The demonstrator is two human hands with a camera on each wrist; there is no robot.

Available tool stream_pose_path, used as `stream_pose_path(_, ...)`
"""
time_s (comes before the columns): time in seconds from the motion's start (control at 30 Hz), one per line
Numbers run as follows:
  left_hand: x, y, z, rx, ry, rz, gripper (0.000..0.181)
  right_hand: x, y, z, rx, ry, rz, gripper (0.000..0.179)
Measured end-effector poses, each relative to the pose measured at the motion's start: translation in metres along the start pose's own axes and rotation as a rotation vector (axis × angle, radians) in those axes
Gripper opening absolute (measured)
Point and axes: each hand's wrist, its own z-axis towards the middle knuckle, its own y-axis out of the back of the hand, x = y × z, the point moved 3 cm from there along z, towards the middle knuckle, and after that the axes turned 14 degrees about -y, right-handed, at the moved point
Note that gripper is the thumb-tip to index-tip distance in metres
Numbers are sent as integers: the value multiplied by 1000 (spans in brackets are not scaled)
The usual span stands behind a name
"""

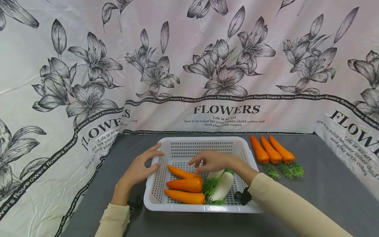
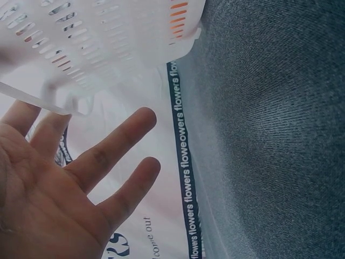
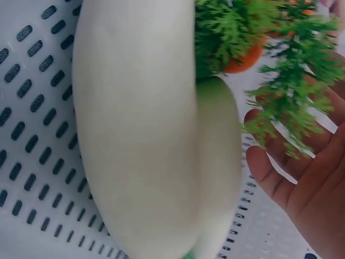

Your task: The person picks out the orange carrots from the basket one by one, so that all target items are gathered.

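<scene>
My left hand (image 1: 138,168) is at the left side of a white perforated plastic basket (image 1: 204,139), its fingers spread and fingertips at the rim. Over the basket hangs my right hand (image 1: 211,160), fingers loosely bent downward, thumb apart from them, nothing gripped. Below it lie three orange carrots, a rear one (image 1: 183,172), a middle one (image 1: 184,185) and a front one (image 1: 185,196), tips pointing left. To their right are two white radishes, the larger one (image 3: 137,124) partly covering the smaller (image 3: 220,162). Green carrot leaves (image 3: 299,75) overlap my right fingers in the right wrist view.
Three more carrots (image 1: 273,154) lie side by side on the grey tabletop (image 1: 319,197) right of the basket, leaves toward the front. A flower-printed cloth (image 1: 225,115) stands behind and along both sides. Black wrist devices sit at both sleeves, the right one (image 1: 243,196) over the basket.
</scene>
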Motion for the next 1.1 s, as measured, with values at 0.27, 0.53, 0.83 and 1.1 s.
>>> stream_pose_path(0.27, -1, 0, 0, -3, -7, -1, 40, -4, -12, 10, 73, -54, -68, 44)
stream_pose_path(0.53, 3, 0, 0, -7, -18, -8, 40, -7, -19, 19, 137, -127, -95, 51)
stream_pose_path(0.83, 4, 0, 0, -4, -18, -12, 39, -9, -21, 22, 106, -121, -99, 54)
stream_pose_path(1.1, 2, 0, 0, -2, -22, -18, 39, -11, -16, 20, -4, -184, -91, 59)
